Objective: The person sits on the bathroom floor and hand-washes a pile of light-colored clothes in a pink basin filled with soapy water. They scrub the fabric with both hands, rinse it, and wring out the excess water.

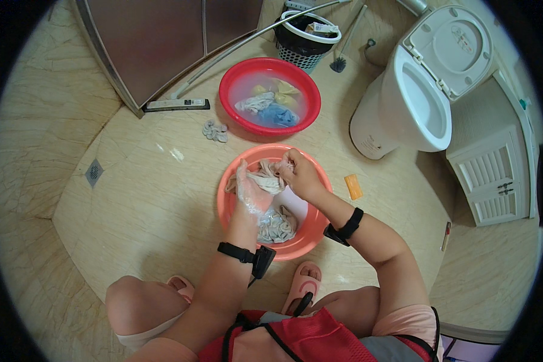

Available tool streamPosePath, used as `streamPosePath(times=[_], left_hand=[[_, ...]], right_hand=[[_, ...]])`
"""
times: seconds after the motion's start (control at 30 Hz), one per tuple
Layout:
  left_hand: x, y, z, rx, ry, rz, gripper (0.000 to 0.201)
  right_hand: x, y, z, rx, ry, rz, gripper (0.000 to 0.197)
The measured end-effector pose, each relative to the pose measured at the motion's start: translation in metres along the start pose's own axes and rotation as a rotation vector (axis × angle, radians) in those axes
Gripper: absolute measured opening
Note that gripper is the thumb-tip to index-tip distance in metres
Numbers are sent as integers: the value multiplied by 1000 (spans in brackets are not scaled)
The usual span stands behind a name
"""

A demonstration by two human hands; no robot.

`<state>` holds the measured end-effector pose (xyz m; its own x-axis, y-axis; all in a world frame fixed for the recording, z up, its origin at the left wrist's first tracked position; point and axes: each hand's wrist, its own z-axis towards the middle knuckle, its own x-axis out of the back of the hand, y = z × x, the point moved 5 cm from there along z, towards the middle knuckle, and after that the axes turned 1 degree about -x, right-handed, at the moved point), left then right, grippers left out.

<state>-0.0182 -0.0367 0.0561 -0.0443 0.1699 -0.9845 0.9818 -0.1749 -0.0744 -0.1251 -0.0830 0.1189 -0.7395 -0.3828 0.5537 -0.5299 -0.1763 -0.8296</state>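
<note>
Over an orange-pink basin (224,208) on the floor, both my hands hold a wet, pale beige cloth (266,181); its exact kind is hidden by the folds. My left hand (252,192), with soap suds on palm and wrist, supports the cloth at its left side. The fingers of my right hand (301,174) are closed in a fist on the cloth's right end. Lower in the basin lies a bunched grey-white wet cloth (277,226), beside pale, cloudy water.
Beyond stands a red basin (226,99) with soaking clothes in milky water. A grey crumpled cloth (215,131) lies left of it, an orange soap bar (353,187) to my right. Around are a toilet (374,114), bin (301,58), toilet brush (339,63), squeegee (178,105) and floor drain (94,173).
</note>
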Motion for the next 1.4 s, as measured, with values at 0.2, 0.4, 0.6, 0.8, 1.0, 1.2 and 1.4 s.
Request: streamPosePath(times=[0.2, 0.4, 0.6, 0.8, 1.0, 1.2, 1.4], left_hand=[[-34, -39, -15, -36, 364, 133, 57], [-39, -39, -16, 5, 325, 54, 60], [-52, -47, -13, -32, 191, -25, 64], [-28, -22, -21, -77, 174, -98, 59], [-17, -46, -9, -139, 390, 15, 33], [18, -16, -6, 9, -551, -304, 44], [1, -57, -4, -4, 463, 46, 39]], right_hand=[[7, -33, 0, 198, 291, -155, 15], [15, -34, 6, 232, 313, -158, 24], [4, -53, -3, 122, 84, -373, 25], [-36, -106, -56, 497, -7, -427, 17], [-11, -58, -12, 281, 187, -463, 14], [-50, -129, -61, 645, 111, -297, 12], [-4, -51, -2, 132, 232, -326, 7]])
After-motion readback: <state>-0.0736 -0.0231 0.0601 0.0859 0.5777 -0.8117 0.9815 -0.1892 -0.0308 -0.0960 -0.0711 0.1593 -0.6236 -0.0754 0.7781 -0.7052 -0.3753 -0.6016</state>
